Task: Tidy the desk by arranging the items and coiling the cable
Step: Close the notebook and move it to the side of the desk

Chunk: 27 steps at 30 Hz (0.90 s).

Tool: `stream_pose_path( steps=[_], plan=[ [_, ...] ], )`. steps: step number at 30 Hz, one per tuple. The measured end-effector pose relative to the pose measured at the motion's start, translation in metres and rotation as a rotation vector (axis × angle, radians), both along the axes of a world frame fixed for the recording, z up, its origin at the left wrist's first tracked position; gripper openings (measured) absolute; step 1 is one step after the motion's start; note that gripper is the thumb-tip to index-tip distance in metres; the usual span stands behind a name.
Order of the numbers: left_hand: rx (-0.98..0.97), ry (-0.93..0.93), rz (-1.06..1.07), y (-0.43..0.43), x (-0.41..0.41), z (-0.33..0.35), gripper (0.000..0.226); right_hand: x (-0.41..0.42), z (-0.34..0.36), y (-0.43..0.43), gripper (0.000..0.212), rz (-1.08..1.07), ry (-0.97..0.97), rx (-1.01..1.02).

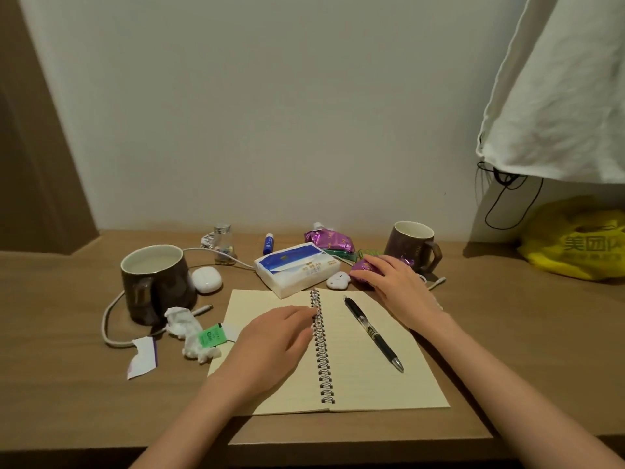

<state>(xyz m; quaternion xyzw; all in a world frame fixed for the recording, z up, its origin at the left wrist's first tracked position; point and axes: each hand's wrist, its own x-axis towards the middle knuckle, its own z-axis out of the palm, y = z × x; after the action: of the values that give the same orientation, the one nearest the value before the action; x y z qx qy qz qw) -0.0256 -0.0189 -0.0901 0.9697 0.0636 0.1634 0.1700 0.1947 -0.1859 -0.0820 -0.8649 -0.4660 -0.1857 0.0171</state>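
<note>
White cloth (561,96) hanging above yellow plastic bag (575,245).

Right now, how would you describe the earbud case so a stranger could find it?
Start at the big brown mug on the left of the desk. Right beside it, on its right, sits the earbud case, with a white cable running behind. It is the only smooth, rounded white pebble there; the crumpled tissue nearby is ragged.
</note>
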Motion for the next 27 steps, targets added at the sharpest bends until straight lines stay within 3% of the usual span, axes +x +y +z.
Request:
stream_pose_path(
  steps=[6,9,13,20,23,27],
  plan=[
    [0.219,-0.155,0.131,0.027,-0.044,-0.002,0.039,-0.006,0.001,0.015,0.049,-0.083,0.002,0.060],
    [0.296,-0.113,0.172,0.048,-0.056,-0.003,0.047,-0.008,0.002,0.017,0.044,-0.073,0.038,0.094],
    [0.397,-0.043,0.189,0.070,-0.064,-0.004,0.039,-0.021,0.011,0.023,0.041,-0.012,0.102,0.179],
    [0.421,-0.021,0.241,0.092,-0.068,-0.006,0.037,-0.063,0.022,0.057,0.037,0.259,0.124,0.068],
    [0.417,-0.083,0.232,0.090,-0.069,-0.007,0.031,-0.075,0.021,0.071,0.037,0.218,0.172,0.000],
    [0.258,-0.104,0.173,0.085,-0.074,-0.005,0.048,-0.078,0.017,0.091,0.040,0.145,0.227,-0.049]
  ],
)
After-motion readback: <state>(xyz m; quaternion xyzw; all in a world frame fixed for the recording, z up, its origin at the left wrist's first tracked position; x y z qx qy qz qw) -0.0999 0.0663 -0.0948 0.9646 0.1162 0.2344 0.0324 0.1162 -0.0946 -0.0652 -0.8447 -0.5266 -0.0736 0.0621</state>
